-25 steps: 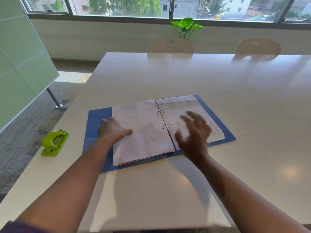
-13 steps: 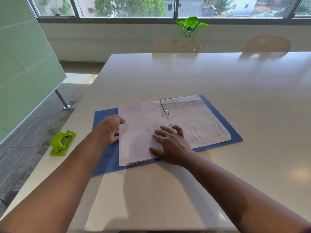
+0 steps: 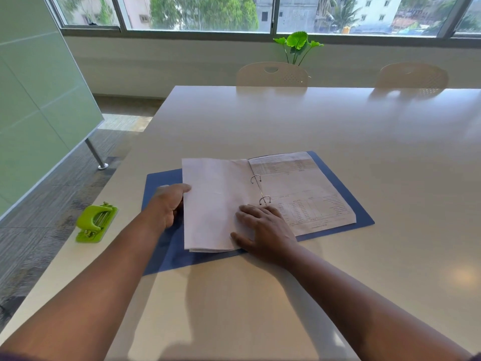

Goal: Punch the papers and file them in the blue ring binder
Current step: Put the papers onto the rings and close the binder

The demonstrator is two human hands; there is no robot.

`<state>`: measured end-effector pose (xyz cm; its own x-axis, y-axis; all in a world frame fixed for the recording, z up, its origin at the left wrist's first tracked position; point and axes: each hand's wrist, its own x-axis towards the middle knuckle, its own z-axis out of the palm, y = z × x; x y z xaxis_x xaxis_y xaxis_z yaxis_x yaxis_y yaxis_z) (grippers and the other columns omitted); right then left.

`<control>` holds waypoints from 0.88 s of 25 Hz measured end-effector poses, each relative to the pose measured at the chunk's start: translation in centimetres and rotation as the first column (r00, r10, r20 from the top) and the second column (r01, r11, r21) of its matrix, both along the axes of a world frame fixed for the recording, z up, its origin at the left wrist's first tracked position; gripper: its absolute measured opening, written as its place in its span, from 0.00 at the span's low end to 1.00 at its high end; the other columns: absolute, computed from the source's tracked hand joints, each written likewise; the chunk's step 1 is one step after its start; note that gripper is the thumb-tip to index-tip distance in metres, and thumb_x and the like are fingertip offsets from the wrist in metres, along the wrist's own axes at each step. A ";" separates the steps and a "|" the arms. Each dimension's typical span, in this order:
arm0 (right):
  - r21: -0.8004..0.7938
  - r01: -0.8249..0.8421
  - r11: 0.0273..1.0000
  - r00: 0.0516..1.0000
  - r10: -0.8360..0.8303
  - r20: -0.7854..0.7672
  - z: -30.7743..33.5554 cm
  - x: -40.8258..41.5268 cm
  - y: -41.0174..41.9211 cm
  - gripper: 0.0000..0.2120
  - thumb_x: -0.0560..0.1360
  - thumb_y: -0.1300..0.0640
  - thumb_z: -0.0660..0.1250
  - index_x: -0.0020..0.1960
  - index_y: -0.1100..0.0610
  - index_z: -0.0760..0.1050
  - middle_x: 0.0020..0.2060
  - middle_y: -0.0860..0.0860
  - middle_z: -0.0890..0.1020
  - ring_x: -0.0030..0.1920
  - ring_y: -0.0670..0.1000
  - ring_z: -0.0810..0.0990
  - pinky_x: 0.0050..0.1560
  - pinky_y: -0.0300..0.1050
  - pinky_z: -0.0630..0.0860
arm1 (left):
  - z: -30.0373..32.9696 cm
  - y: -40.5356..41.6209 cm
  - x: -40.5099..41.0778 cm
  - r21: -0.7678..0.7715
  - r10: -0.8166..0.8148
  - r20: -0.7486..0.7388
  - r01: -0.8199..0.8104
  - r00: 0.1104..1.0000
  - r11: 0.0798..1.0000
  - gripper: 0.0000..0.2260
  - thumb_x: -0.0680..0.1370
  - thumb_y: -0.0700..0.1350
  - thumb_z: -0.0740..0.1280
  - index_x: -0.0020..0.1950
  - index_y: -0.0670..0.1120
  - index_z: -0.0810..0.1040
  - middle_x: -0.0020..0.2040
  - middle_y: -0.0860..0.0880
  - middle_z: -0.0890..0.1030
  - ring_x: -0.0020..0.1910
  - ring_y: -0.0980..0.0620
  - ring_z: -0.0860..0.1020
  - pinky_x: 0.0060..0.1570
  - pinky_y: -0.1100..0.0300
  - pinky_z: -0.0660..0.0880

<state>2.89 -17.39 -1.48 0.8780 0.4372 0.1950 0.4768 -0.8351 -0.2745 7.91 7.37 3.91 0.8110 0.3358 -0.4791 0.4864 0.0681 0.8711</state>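
Since half a second ago the left hand [image 3: 169, 204] has shifted to the outer edge of the blank stack of papers [image 3: 213, 201], while the right hand [image 3: 265, 230] keeps its place near the lower ring. Fingers of the left hand curl around that left edge, thumb on top of the sheets and the other fingers tucked beneath, so it grips the stack's side. The right hand lies flat and spread, palm down, its fingertips [image 3: 247, 209] pressing the stack's inner margin just short of the lower ring [image 3: 265, 199]; it grasps nothing.

Beyond those fingertips, the upper ring [image 3: 255, 178] stands on the spine of the blue ring binder [image 3: 361, 217], which lies open on the white table [image 3: 338, 126]. Right of the right hand's fingers sits the printed page [image 3: 307, 194], threaded on the rings and lying flat on the binder's right cover. Well to the left of the left hand's fingers, near the table's edge, rests the green hole punch [image 3: 96, 222], untouched. Far past both hands, two pale chairs [image 3: 272, 74] stand at the table's far side with a leafy plant [image 3: 298, 44] behind them by the window.
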 end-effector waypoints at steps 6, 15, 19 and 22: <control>0.024 -0.001 1.000 0.999 0.002 -0.035 0.2 -0.2 -0.1 0.32 0.77 0.32 0.60 0.74 0.49 0.72 0.77 0.47 0.69 0.78 0.48 0.63 0.76 0.47 0.53 | 0.2 -0.6 -0.4 0.035 -0.075 0.095 0.072 0.993 0.997 0.05 0.79 0.38 0.71 0.52 0.44 0.76 0.50 0.41 0.84 0.45 0.43 0.82 0.48 0.48 0.81; 0.398 -0.001 0.917 1.000 0.005 -0.011 2.8 -0.4 0.0 0.36 0.76 0.28 0.57 0.77 0.49 0.68 0.74 0.47 0.73 0.71 0.48 0.72 0.69 0.56 0.71 | 4.7 -4.0 -0.1 -0.108 -0.022 0.353 0.064 0.935 0.992 0.05 0.80 0.36 0.64 0.49 0.40 0.80 0.44 0.42 0.85 0.38 0.49 0.84 0.35 0.56 0.82; 0.721 0.122 0.682 0.989 -0.025 -0.144 7.8 -0.1 0.3 0.39 0.72 0.26 0.58 0.75 0.48 0.68 0.71 0.48 0.76 0.61 0.44 0.79 0.54 0.48 0.81 | 7.3 -6.5 0.7 -0.205 -0.077 0.433 0.181 0.898 0.962 0.08 0.80 0.37 0.66 0.55 0.37 0.82 0.48 0.41 0.86 0.45 0.44 0.85 0.47 0.48 0.85; 0.757 0.276 0.592 0.952 -0.060 -0.300 11.6 1.0 -1.2 0.43 0.68 0.26 0.61 0.76 0.48 0.67 0.70 0.49 0.76 0.63 0.50 0.80 0.59 0.53 0.80 | 7.4 -8.6 1.7 -0.111 -0.141 0.464 0.216 0.875 0.970 0.07 0.79 0.34 0.69 0.54 0.41 0.85 0.53 0.40 0.87 0.51 0.39 0.86 0.50 0.44 0.84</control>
